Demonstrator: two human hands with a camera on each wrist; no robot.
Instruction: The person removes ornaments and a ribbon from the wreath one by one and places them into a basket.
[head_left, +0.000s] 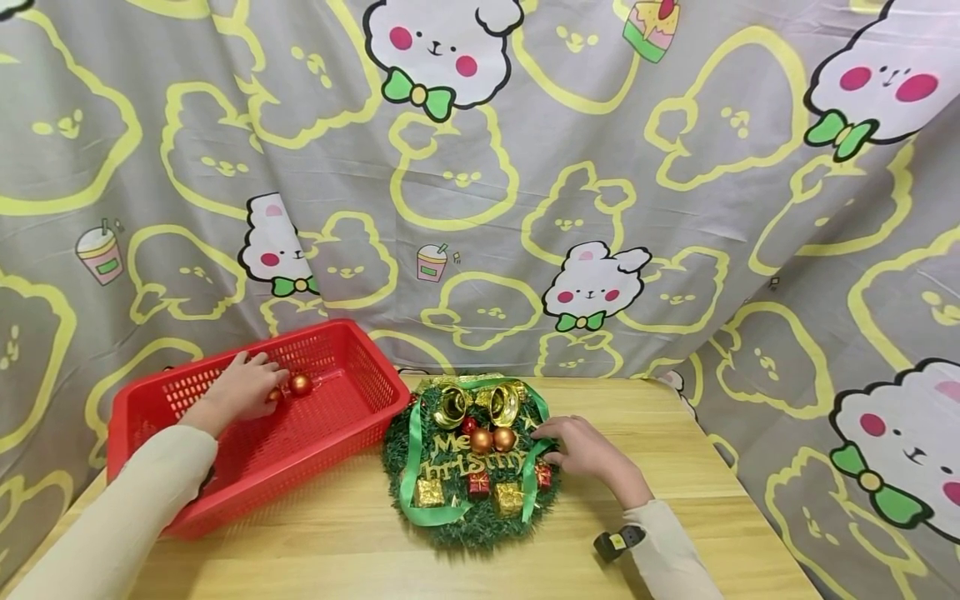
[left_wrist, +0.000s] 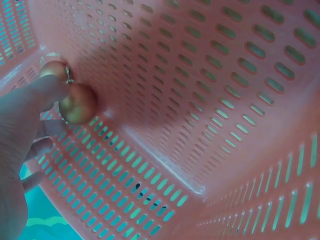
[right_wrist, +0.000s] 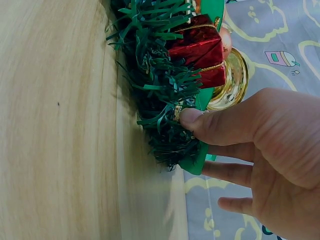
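Note:
In the head view my left hand (head_left: 243, 390) is inside the red plastic basket (head_left: 258, 510), at an orange-gold ball ornament that its fingers partly hide. The left wrist view shows the thumb against this shiny ball (left_wrist: 78, 103), and a second ball (left_wrist: 53, 70) close by. My right hand (head_left: 581, 450) holds the right edge of a green Christmas wreath (head_left: 480, 533). In the right wrist view its thumb presses the dark green tinsel (right_wrist: 172, 135), with fingers behind the green ribbon (right_wrist: 192, 162). Two gold bells (head_left: 504, 406) and two orange balls (head_left: 492, 440) sit on the wreath.
The basket stands at the left of the wooden table (head_left: 637, 517), its right corner close to the wreath. A grey patterned curtain (head_left: 480, 250) hangs behind. Small gold and red gift boxes (head_left: 478, 485) lie on the wreath. A black device (head_left: 618, 543) is on the right wrist.

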